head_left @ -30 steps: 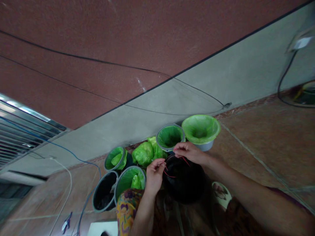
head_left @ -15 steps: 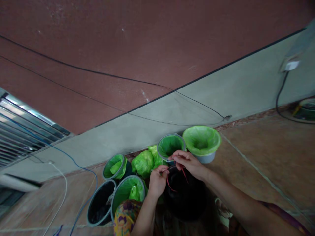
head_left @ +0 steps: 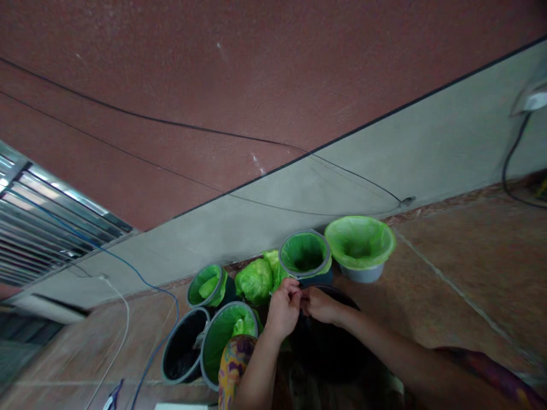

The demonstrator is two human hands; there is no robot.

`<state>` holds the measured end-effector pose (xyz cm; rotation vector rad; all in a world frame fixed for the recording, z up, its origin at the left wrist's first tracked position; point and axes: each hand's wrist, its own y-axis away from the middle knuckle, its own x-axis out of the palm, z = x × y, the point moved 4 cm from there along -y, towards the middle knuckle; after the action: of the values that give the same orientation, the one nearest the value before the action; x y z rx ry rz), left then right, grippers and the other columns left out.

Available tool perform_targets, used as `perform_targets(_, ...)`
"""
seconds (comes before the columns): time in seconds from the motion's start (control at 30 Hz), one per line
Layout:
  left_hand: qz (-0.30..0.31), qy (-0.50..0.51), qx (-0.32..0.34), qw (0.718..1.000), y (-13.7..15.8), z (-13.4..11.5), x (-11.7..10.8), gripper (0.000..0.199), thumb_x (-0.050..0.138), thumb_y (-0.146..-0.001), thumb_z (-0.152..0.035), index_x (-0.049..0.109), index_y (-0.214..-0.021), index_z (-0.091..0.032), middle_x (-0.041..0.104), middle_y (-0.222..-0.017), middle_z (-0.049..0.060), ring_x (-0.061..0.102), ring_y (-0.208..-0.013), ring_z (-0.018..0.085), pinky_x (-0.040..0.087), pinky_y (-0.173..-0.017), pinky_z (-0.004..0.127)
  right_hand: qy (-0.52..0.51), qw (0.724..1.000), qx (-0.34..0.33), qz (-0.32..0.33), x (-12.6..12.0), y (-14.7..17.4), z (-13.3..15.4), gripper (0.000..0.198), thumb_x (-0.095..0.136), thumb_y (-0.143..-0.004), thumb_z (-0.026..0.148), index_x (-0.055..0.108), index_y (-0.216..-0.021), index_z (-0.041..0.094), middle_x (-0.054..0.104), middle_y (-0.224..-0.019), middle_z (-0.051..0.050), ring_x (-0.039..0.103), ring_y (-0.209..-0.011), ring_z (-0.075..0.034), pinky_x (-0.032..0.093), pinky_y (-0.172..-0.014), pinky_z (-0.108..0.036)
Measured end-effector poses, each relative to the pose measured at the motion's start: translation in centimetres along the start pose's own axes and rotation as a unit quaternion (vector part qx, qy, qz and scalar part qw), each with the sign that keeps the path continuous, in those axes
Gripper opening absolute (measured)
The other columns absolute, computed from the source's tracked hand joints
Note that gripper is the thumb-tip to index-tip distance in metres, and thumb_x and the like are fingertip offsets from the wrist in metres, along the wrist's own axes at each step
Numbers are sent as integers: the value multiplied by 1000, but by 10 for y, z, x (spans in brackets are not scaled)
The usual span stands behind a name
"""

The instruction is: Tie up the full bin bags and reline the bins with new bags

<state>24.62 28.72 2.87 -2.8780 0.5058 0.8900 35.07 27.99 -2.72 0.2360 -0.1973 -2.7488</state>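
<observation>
My left hand (head_left: pixel 284 309) and my right hand (head_left: pixel 321 304) meet over the near bin, fingertips pinched together and nearly touching. Both are closed. The thin red string that hung from them a moment ago is now hidden by the fingers. Under the hands stands a dark bin (head_left: pixel 331 353), black inside, its far rim just behind my fingers. Directly beyond it is a grey-rimmed bin (head_left: pixel 328 253) with a green liner. To its right sits a light grey bin with a bright green liner (head_left: pixel 361 242) folded over the edge.
Crumpled green bags (head_left: pixel 255 282) lie against the wall (head_left: pixel 363 176). On the left stand two green-lined bins (head_left: pixel 207 286) (head_left: pixel 213 347) and a black-lined bin (head_left: pixel 182 347). A blue cable (head_left: pixel 168 330) and a white cable (head_left: pixel 127 319) cross the tiled floor.
My hands have come closer together and lower at the dark bin's rim. The red string's hanging ends no longer show. The view has shifted, so the scene sits slightly further right.
</observation>
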Motion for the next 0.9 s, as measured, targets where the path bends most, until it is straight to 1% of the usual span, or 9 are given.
perform_targets(0.13, -40, 92, -68, 993, 2, 27, 11, 34, 50, -82, -20, 59, -114, -19, 69, -99, 6, 65, -84, 16, 51, -81, 30, 23, 999, -14, -26, -13, -4, -4, 27, 50, -85, 23, 55, -58, 20, 55, -51, 1, 46, -49, -12, 35, -53, -25)
perform_targets(0.23, 7, 158, -94, 983, 8, 40, 26, 27, 47, -81, -22, 66, -100, -19, 71, -96, 5, 64, -95, 18, 48, -90, 31, 66, 997, -39, -21, -21, -2, -4, 37, 46, -88, 26, 53, -52, 19, 55, -50, 0, 48, -50, -12, 36, -56, -25)
perform_targets(0.37, 51, 231, -111, 965, 15, 45, 41, 23, 50, -77, -24, 68, -90, -18, 71, -92, 4, 62, -91, 18, 47, -87, 30, 47, 998, -23, -41, -29, 1, -7, 33, 46, -89, 25, 56, -58, 19, 57, -53, 0, 49, -50, -11, 37, -54, -23)
perform_targets(0.5, 93, 198, -91, 971, 15, 50, 60, 21, 53, -80, -31, 69, -80, -17, 69, -82, 4, 61, -84, 18, 46, -85, 30, 13, 998, 13, -57, -36, 1, -10, 30, 39, -92, 27, 61, -74, 18, 59, -55, 1, 50, -47, -12, 37, -50, -23)
perform_targets(0.6, 39, 184, -110, 976, 13, 60, 66, 24, 53, -81, -36, 66, -71, -17, 63, -65, 2, 56, -67, 15, 45, -75, 29, 95, 992, -24, -80, -48, 1, -3, 31, 40, -93, 28, 66, -80, 16, 66, -65, -3, 58, -59, -14, 42, -59, -25)
perform_targets(0.67, -14, 206, -140, 968, 13, 68, 63, 23, 53, -80, -36, 64, -69, -18, 58, -57, 0, 53, -60, 14, 44, -68, 27, 196, 973, -39, -113, -63, 3, 1, 29, 44, -91, 27, 70, -85, 16, 72, -81, -8, 64, -75, -18, 45, -71, -28)
perform_targets(0.77, -72, 253, -186, 947, 15, 79, 53, 19, 56, -76, -34, 64, -71, -18, 54, -53, -2, 49, -54, 12, 42, -62, 25, 332, 931, 22, -147, -90, 11, -6, 27, 47, -86, 19, 73, -93, 17, 74, -100, -12, 66, -93, -25, 45, -79, -34)
perform_targets(0.83, -92, 274, -215, 933, 16, 86, 47, 17, 58, -73, -33, 64, -70, -17, 51, -52, -3, 47, -52, 11, 39, -58, 23, 371, 918, 79, -118, -101, 19, -19, 24, 51, -79, 15, 74, -86, 18, 74, -95, -13, 68, -90, -28, 46, -75, -36)
perform_targets(0.9, -102, 287, -233, 923, 18, 90, 44, 16, 61, -69, -32, 64, -70, -17, 51, -52, -4, 46, -50, 10, 36, -54, 22, 349, 925, 107, -109, -107, 27, -33, 15, 59, -70, 13, 73, -70, 19, 73, -79, -13, 68, -79, -29, 47, -69, -36)
